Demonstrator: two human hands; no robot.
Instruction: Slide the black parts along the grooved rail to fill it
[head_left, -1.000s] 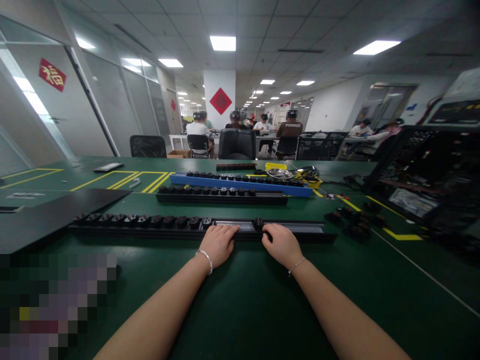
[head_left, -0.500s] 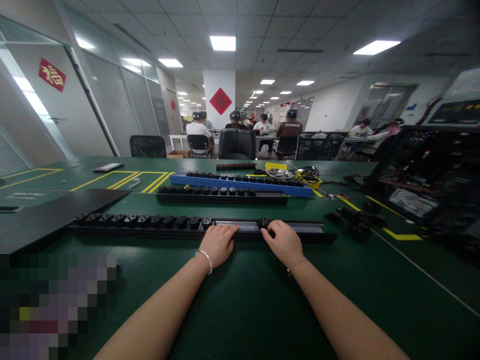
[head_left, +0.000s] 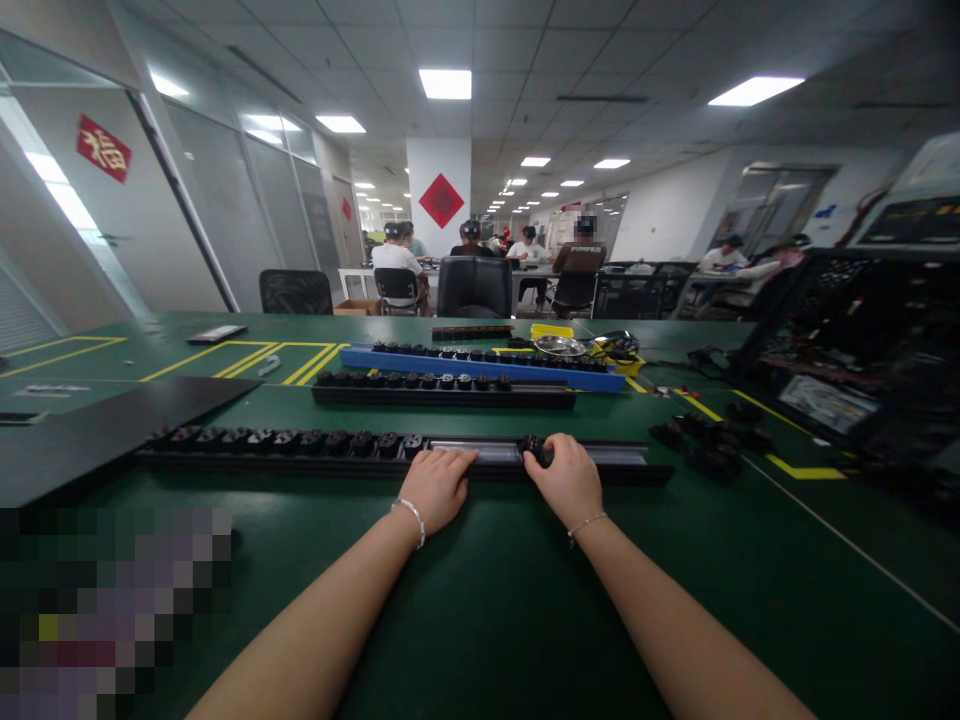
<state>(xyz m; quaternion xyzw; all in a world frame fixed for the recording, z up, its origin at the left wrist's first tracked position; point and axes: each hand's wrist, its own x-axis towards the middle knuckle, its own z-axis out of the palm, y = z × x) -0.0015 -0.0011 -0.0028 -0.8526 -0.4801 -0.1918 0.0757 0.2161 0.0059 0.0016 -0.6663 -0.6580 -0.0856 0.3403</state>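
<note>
A long black power track rail lies across the green table, with a row of round black socket modules seated along its left part. My right hand pinches a single black socket module between thumb and fingers, at the rail's pale channel. Whether that module sits in the channel or just above it, I cannot tell. To the left, my left hand lies over the rail's front edge beside the last seated module, its fingers stretched to the right along the channel. Its palm side is hidden.
Behind this rail stand a shorter black rail and a blue rail, both bearing modules. Loose black modules lie in a pile on the right. A metal dish is further back, and a dark panel lies on the left.
The socket module in my right hand has shifted slightly to the right and turned a little, showing more of its side. My left hand and the rail stay where they were.
</note>
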